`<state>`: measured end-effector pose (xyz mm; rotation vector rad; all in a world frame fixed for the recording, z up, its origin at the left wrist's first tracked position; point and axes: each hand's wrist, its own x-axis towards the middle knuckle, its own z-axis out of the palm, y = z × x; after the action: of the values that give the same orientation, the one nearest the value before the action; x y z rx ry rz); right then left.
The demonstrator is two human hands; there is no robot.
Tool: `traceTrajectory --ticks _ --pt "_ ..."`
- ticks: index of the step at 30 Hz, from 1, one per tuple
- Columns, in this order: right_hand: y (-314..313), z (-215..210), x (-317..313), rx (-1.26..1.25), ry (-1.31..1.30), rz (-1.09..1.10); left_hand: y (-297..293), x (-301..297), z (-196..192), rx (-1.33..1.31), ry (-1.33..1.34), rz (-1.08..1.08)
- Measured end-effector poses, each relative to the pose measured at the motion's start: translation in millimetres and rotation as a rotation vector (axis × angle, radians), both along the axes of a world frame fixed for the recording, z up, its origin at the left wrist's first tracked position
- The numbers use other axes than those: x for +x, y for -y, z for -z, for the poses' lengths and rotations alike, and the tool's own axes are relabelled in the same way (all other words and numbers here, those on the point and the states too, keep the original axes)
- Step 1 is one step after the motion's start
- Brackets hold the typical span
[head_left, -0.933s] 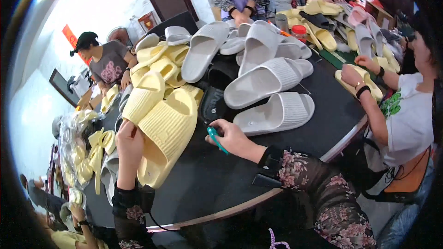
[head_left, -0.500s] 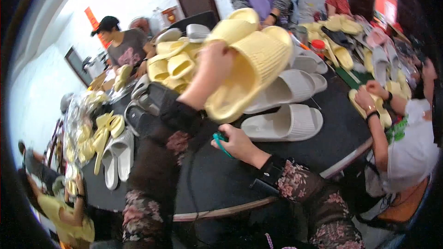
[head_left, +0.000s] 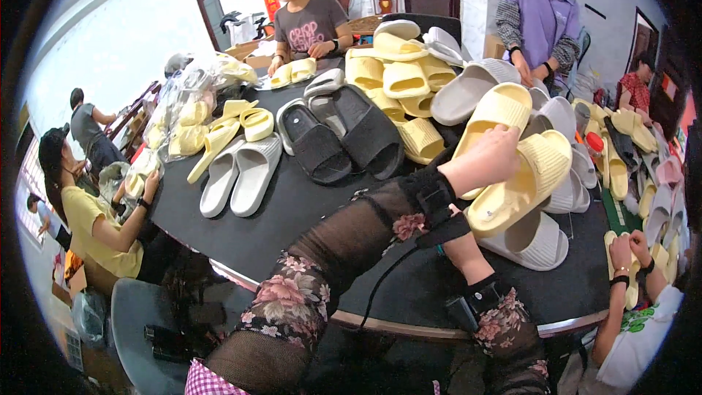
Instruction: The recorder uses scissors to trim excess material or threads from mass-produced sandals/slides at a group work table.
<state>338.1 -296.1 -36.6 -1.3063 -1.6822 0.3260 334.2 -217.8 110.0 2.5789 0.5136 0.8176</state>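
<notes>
My left hand (head_left: 486, 157) reaches across the round black table (head_left: 292, 205) and grips a pair of ribbed yellow slippers (head_left: 523, 179), held together and tilted over the table's right side. Just under them lies a grey slipper (head_left: 537, 241). My right forearm (head_left: 468, 260) rests on the table below the left wrist. My right hand is hidden behind my left arm, so what it holds is out of sight.
Black slippers (head_left: 344, 135), a grey pair (head_left: 238, 172) and a yellow pile (head_left: 398, 77) cover the table. Other people sit around it: one in yellow (head_left: 88, 219) at left, one in grey (head_left: 307, 22) and one in purple (head_left: 545, 22) at the far side, another's hands (head_left: 629, 256) at right.
My left hand lifted the yellow slipper pair off the table's left part and carried it across to the right. My view turned left, and my right hand slipped behind the left arm.
</notes>
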Motion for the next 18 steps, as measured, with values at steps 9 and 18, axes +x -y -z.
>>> traceTrajectory --ticks 9,18 --pt "21 -38 -9 -0.326 -0.451 0.069 77 -162 -61 -0.121 -0.025 1.015" --pt "20 -62 -30 -0.479 -0.461 0.049 125 -325 -104 -0.122 0.121 1.683"
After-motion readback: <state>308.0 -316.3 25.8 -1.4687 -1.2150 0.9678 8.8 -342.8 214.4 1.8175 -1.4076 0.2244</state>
